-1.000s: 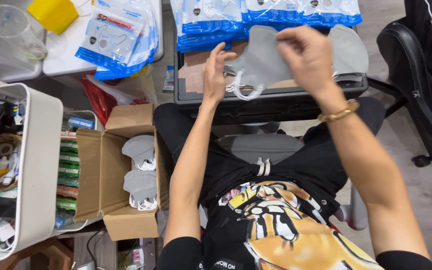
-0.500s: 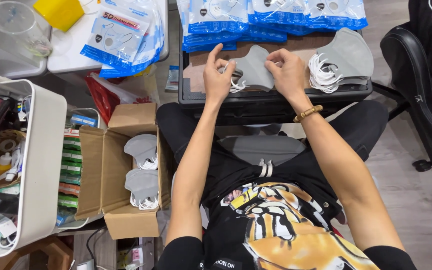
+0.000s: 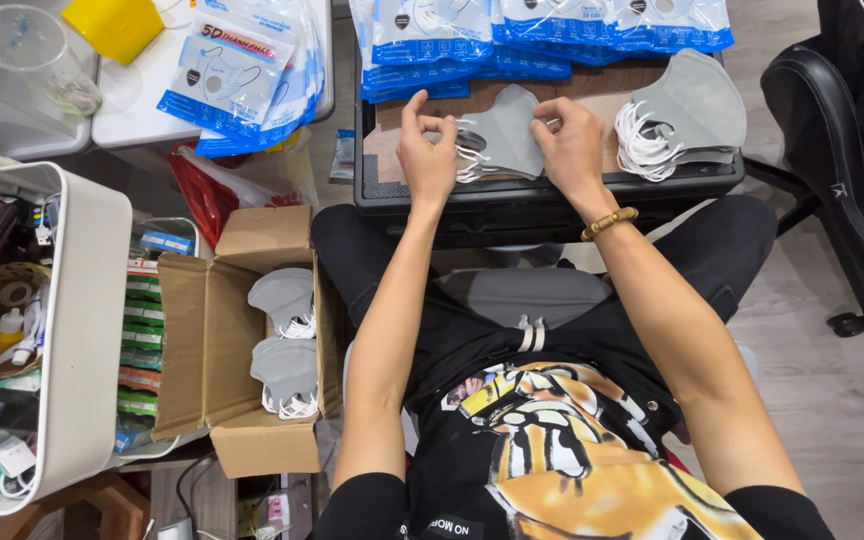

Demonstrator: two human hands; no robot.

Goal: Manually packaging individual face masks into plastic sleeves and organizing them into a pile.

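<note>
A seated person works a grey fabric face mask (image 3: pixel 504 133) flat on a brown work surface (image 3: pixel 592 90) set on a black case (image 3: pixel 542 195) across the lap, at twelve o'clock from the torso. The left hand (image 3: pixel 427 150) pinches the mask's left edge between thumb and forefinger, near the white ear loops (image 3: pixel 469 160), the other fingers curled loosely. The right hand (image 3: pixel 570 140), a beaded bracelet (image 3: pixel 609 222) at its wrist, pinches the opposite edge, its fingers bent down onto the cloth.

The mask looks light, soft and limp (it would likely sag if lifted by one corner), so the two side edges by the loops seem the surest places to hold it.

At two o'clock from the hands lies a stack of grey masks (image 3: pixel 687 110); along twelve o'clock sit blue-and-white sealed packets (image 3: pixel 552 30). At eight o'clock, on the floor, an open cardboard box (image 3: pixel 232 340) holds more grey masks, beside a white bin (image 3: pixel 87 330) of odds and ends. A black office chair (image 3: pixel 842 150) stands at three o'clock.
</note>
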